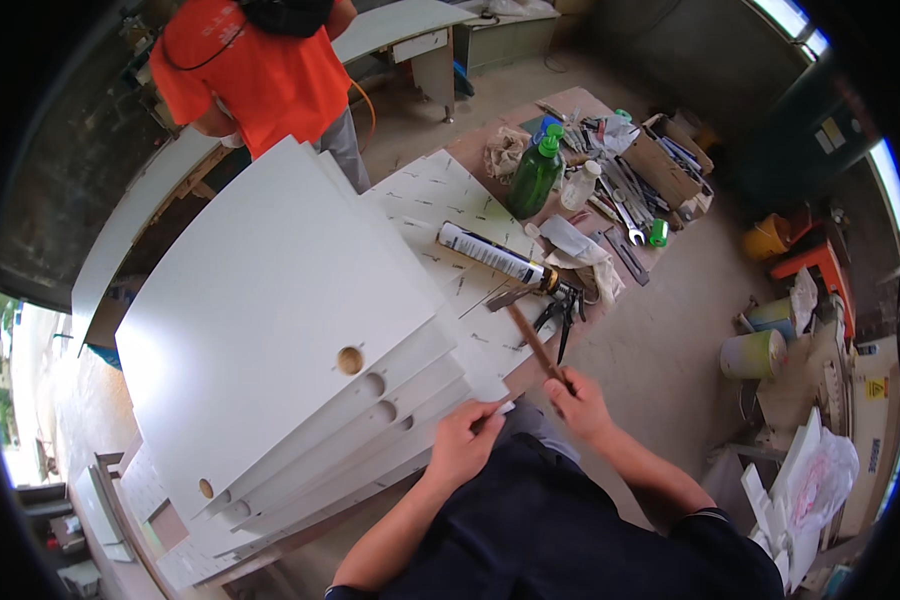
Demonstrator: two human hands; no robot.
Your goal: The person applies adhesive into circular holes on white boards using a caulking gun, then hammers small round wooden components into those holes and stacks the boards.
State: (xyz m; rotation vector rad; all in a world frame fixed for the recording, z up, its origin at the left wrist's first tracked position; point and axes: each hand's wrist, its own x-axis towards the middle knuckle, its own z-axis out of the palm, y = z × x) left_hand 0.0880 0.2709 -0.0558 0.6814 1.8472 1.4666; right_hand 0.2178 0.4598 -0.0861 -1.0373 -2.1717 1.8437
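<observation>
My right hand [580, 402] is closed round the wooden handle of a hammer [533, 338]. The hammer's metal head is up beside a caulking gun [505, 258] loaded with a white tube. My left hand [465, 442] is at the near corner of a stack of white panels [270, 290]. Its fingers are pinched on a small white piece [506, 408], whose full shape is hidden. The panels lie fanned out in steps, with round holes near their edges.
Beyond the caulking gun stand a green spray bottle [536, 172], a wrench [628, 222] and a cardboard box [660, 165] of tools. A person in an orange shirt [260, 80] is at the far left. Paint buckets [753, 355] and white offcuts [785, 490] are at the right.
</observation>
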